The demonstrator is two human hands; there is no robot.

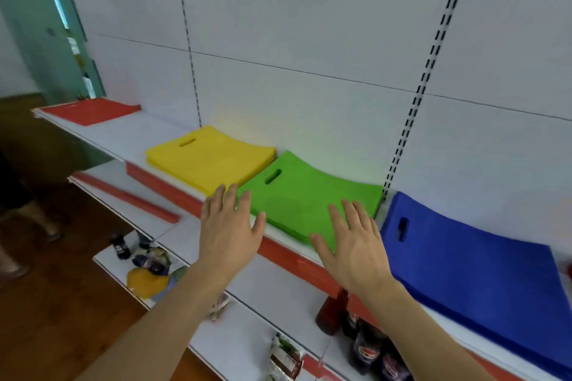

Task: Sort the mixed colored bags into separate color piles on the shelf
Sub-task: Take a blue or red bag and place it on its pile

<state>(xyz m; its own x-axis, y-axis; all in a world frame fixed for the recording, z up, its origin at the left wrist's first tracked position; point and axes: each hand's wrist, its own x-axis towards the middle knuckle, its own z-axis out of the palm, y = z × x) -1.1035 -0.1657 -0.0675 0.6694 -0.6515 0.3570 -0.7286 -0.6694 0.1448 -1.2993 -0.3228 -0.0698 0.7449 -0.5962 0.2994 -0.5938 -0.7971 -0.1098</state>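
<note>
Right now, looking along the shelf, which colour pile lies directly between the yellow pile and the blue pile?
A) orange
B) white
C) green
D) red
C: the green pile lies between the yellow pile and the blue pile, while the red pile sits at the far left end of the shelf.
</note>
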